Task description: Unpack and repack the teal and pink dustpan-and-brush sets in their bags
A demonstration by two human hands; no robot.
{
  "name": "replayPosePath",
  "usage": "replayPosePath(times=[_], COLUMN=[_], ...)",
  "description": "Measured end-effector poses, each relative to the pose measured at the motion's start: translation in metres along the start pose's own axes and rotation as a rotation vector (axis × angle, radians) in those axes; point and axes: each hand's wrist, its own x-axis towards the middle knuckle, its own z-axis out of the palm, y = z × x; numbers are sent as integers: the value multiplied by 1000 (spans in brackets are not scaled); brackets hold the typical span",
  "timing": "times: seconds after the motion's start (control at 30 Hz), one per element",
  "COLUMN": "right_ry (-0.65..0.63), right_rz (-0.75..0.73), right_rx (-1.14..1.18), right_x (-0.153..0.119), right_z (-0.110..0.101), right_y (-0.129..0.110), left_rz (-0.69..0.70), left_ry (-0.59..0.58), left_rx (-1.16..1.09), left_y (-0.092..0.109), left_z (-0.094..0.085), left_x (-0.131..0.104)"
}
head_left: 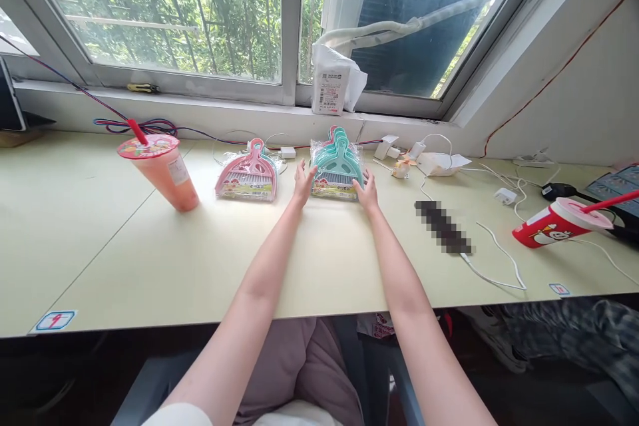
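Note:
A stack of wrapped mini dustpan and brush sets [339, 163] lies on the table in front of me, a green one on top and some pink showing behind. My left hand [303, 182] grips its left edge. On the opposite edge, my right hand [367, 192] has its thumb at the front and fingers around the side. To the left, apart from both hands, lies a second pile of pink dustpan and brush sets [248, 173] in clear plastic. Some green shows beneath the pink one. The fingertips behind the green stack are partly hidden.
A plastic drink cup [167, 176] stands at the left; a red paper cup [554, 223] is at the right. A blurred dark device [443, 227] trails a white cable [499, 285]. Along the window wall are chargers, wires and a white package [330, 90].

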Motion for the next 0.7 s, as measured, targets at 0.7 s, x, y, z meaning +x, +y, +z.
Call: replayPosePath(times=[0.7], right_ry=[-54], right_rz=[-330], right_rx=[-315], right_x=[-42], right_z=[-12], right_y=[-42], left_rz=[74], left_ry=[-171], left_rx=[389], left_y=[19], left_z=[-12], left_x=[-24])
